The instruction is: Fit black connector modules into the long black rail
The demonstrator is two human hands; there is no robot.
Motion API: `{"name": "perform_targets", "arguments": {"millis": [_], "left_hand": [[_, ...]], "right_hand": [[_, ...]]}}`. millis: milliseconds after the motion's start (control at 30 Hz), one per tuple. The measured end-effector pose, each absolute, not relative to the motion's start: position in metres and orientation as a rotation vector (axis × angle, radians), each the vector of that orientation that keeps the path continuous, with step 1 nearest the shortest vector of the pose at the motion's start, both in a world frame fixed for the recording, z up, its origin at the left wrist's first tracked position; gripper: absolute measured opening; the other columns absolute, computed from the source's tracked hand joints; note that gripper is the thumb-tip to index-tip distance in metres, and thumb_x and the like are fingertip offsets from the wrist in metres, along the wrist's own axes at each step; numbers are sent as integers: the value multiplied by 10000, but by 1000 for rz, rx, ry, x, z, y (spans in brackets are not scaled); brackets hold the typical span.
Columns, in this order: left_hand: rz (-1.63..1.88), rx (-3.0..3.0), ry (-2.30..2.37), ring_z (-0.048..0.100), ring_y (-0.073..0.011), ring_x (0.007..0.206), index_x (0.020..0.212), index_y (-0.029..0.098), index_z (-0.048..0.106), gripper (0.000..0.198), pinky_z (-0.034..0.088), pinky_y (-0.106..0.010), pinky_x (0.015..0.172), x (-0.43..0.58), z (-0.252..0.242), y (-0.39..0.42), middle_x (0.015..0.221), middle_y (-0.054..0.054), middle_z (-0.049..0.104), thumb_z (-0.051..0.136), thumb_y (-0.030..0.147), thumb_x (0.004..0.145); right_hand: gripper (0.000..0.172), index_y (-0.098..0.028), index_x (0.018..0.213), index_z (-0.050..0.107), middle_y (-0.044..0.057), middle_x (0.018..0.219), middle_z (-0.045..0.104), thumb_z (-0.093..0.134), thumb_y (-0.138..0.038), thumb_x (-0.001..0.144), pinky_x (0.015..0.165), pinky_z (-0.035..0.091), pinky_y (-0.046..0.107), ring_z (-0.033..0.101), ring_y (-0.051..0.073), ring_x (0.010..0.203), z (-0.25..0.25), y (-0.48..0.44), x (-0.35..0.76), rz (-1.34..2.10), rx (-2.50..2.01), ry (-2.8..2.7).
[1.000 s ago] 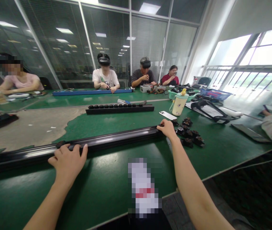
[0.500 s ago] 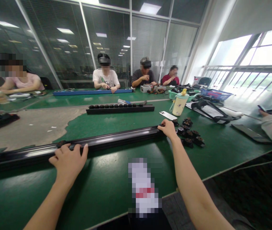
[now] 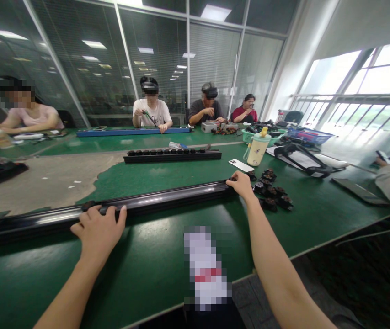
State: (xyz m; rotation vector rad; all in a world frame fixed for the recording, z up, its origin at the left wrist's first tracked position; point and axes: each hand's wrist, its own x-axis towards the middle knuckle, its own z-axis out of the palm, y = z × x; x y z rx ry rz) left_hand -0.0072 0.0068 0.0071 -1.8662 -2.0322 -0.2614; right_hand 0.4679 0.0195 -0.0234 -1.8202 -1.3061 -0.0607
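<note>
Green matted worktable [image 3: 153,269] bears a long glossy black rail [image 3: 174,194] across mid-frame; left hand [image 3: 97,232] curls over it, right hand [image 3: 241,183] clasps its right end, hiding the tip; left end leaves frame

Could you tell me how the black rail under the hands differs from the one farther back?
The near rail is longer, running out of view at left; the far rail shows whole. The near rail's top is bare and glossy; the far rail carries a row of small black parts. The left hand and right hand hold the near rail; nothing touches the far rail. Both are black, lying on the green table.
</note>
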Motion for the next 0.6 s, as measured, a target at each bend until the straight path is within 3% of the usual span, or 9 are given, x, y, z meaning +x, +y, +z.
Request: {"name": "perform_targets", "arguments": {"millis": [600], "left_hand": [[-271,-1885,-2044,399,-409,1182,1189,149,676,619,338,-497,875,-8,8,7,1399,-233,426,254,549,976]], "right_hand": [[200,-225,682,517,4,658,578,652,-350,606,670,390,319,502,181,654,-22,16,469,-12,-1765,-1231]]}}
